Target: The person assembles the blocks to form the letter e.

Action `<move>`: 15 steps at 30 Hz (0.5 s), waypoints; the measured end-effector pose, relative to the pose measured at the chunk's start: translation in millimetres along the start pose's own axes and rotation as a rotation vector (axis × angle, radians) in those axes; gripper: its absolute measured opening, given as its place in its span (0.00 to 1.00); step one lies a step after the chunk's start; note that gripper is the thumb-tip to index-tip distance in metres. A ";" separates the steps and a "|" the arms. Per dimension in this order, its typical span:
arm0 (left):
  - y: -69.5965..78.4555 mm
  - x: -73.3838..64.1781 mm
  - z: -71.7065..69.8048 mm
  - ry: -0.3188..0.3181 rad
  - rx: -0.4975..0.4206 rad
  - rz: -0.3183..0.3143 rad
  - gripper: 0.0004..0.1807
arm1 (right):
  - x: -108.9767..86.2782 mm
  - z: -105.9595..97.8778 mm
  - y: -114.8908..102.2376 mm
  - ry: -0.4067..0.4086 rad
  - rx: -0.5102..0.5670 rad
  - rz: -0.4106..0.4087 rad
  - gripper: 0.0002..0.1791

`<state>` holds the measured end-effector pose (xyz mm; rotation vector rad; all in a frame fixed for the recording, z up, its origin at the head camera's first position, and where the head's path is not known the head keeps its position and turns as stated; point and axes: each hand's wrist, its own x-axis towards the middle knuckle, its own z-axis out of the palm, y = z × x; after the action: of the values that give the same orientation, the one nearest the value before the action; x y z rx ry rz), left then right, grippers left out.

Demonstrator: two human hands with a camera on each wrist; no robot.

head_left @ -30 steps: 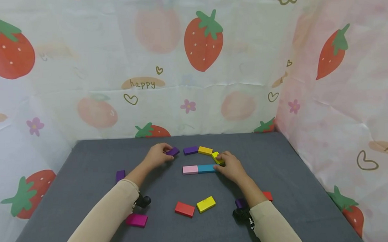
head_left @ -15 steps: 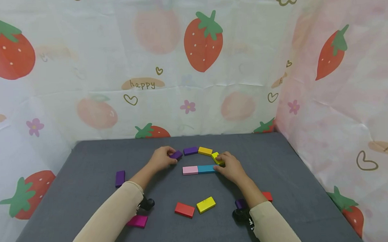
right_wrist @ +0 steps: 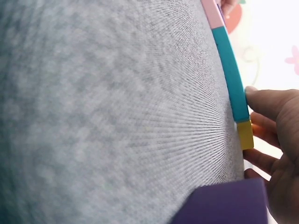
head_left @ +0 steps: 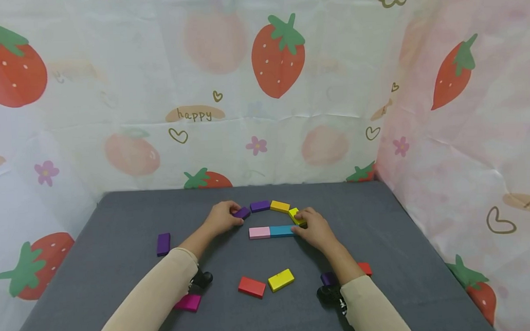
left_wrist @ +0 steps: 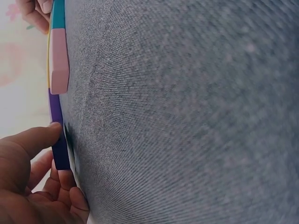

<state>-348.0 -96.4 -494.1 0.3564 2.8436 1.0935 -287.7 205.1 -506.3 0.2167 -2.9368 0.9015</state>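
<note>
My left hand (head_left: 220,217) pinches a purple block (left_wrist: 60,151) between thumb and fingers, at the left end of a curved row. Beside it in that row lie a second purple block (head_left: 260,206), a yellow-orange block (head_left: 280,206) and a bright yellow block (head_left: 294,214). The right hand (head_left: 316,228) grips the bright yellow block at the row's right end, its thumb close by the blue block. In front of the curve, a pink block (head_left: 259,233) and a blue block (right_wrist: 231,74) stand end to end in a straight line.
Nearer on the grey cloth (head_left: 226,318) lie a red block (head_left: 252,286) and a yellow block (head_left: 281,280). A purple block (head_left: 163,244) and a magenta block (head_left: 188,303) are by the left arm. Another purple block (head_left: 328,278) and a red block (head_left: 365,268) flank the right forearm.
My left hand has carried its purple block right and slightly nearer, up to the left end of the curved row. The right hand has stayed in place.
</note>
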 end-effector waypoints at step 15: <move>-1.6 4.1 6.0 0.011 0.029 0.018 0.23 | 0.3 0.3 0.3 0.001 -0.007 -0.006 0.23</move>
<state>-351.3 -92.7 -499.6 0.3800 2.8742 1.0613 -288.0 205.1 -506.8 0.2246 -2.9364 0.8903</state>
